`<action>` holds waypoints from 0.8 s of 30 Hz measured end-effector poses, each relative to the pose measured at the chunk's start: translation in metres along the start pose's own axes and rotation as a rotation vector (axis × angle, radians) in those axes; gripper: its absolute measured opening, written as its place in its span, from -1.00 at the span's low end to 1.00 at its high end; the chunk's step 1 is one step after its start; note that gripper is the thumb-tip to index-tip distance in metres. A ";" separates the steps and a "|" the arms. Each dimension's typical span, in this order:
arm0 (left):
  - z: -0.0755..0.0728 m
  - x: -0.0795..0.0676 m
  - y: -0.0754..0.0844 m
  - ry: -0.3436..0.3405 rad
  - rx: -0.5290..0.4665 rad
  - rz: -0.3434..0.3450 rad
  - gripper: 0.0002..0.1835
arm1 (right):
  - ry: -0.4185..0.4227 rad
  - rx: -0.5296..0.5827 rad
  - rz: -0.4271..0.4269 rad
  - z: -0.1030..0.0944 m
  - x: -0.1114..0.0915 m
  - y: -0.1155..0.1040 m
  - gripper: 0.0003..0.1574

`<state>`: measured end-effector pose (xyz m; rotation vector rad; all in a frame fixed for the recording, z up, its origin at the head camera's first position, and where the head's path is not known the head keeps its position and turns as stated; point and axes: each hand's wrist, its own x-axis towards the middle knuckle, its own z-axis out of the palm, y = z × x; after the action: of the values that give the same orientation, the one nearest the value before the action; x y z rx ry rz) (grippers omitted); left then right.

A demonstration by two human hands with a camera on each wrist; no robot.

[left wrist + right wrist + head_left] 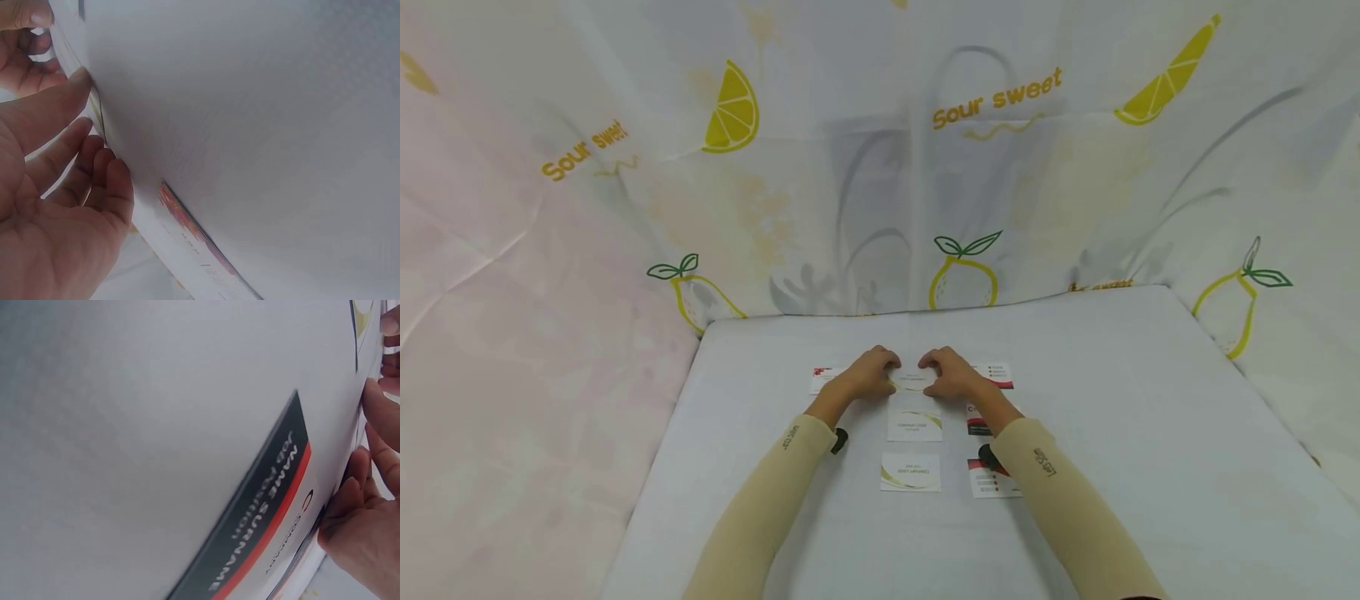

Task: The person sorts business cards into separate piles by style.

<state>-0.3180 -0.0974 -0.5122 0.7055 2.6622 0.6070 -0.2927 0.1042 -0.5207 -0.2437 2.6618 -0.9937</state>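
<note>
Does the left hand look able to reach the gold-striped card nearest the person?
Probably yes: nothing covers that card, though the left hand is at the far gold-striped card and would have to leave it.

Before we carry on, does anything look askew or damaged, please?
Nothing stands out: the near white card and the middle white card lie flat, roughly in line, with no visible damage. The left hand and right hand partly hide the far white card.

I see a whitish far curtain (880, 192) patterned with yellow lemons (732, 110) and orange lettering (997, 98). The far middle card (913, 381) is white with a gold curve, the near right card (992, 483) white and red.
</note>
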 end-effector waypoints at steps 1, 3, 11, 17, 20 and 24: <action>0.000 0.000 0.000 0.001 -0.002 -0.003 -0.52 | 0.000 -0.002 -0.003 0.000 0.000 0.001 -0.44; 0.000 -0.001 0.000 0.003 -0.001 -0.004 -0.52 | 0.001 -0.005 -0.002 0.001 0.001 0.002 -0.43; 0.001 -0.001 0.001 0.012 0.000 -0.016 -0.53 | 0.021 0.006 -0.004 0.002 0.001 0.004 -0.44; 0.001 -0.002 0.003 0.010 0.007 -0.025 -0.52 | 0.019 0.013 0.009 0.001 0.000 0.004 -0.44; 0.001 -0.002 0.003 0.021 0.021 -0.017 -0.53 | 0.014 0.034 0.022 0.000 -0.001 0.003 -0.42; 0.000 -0.002 0.003 0.016 0.019 -0.027 -0.53 | -0.001 0.045 0.021 0.000 -0.002 0.003 -0.42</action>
<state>-0.3153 -0.0957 -0.5108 0.6719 2.6907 0.5838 -0.2911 0.1073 -0.5220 -0.2054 2.6325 -1.0453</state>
